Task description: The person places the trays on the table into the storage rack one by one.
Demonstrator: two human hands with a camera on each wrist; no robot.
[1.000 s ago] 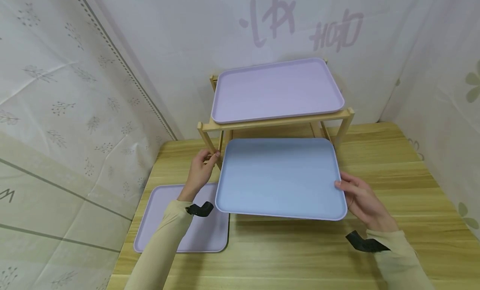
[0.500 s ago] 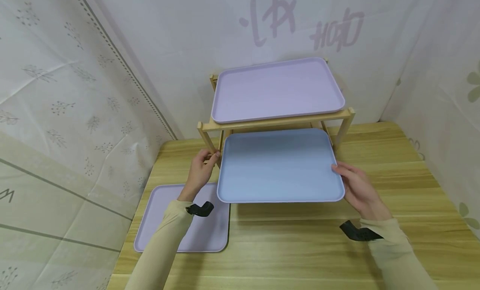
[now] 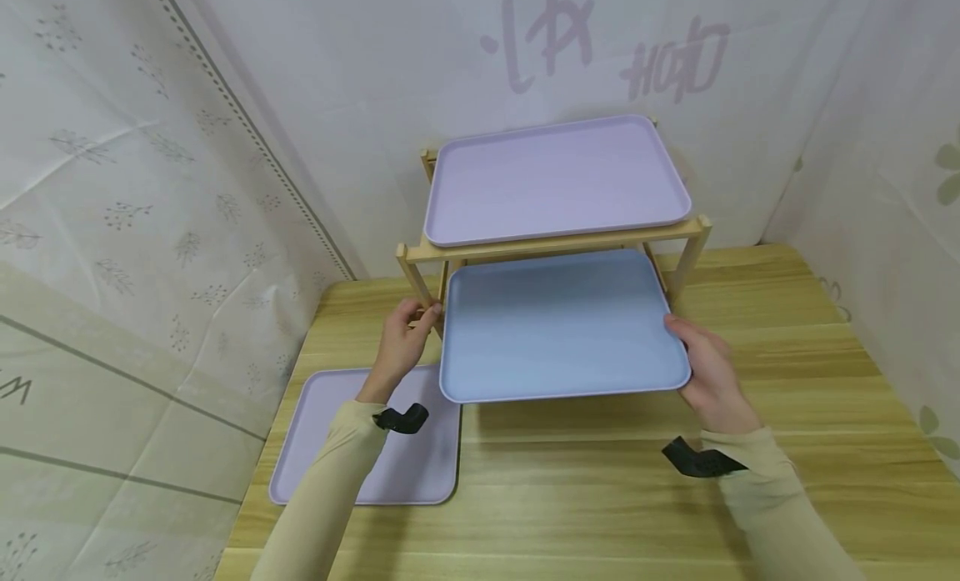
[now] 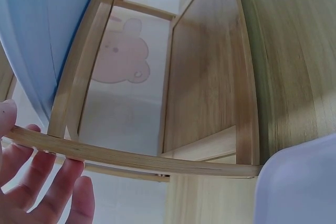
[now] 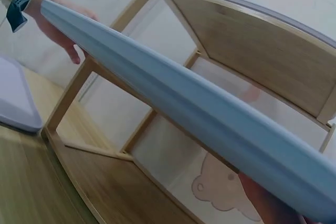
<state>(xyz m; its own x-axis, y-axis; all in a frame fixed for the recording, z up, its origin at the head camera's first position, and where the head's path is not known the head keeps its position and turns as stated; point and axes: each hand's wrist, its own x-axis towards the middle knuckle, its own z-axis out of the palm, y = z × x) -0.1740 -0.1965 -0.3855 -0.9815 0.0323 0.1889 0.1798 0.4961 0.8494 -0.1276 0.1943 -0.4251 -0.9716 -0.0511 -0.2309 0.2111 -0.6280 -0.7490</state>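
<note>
My right hand grips the right edge of a light blue tray, thumb on top of the rim. The tray's far part sits under the top tier of a wooden rack, while its near part juts out in front. In the right wrist view the blue tray is edge-on, with fingers beneath it. My left hand pinches the rack's front left post; the left wrist view shows curled fingers at that post. A lilac tray lies on the top tier.
A second lilac tray lies on the wooden table at the left, partly under my left forearm. The rack's bottom board is bare in the left wrist view. A printed white curtain hangs behind the rack.
The blue tray has moved away from me, deeper into the rack, and its near edge has risen in view. My right hand has moved along with it. The left hand stays on the post.
</note>
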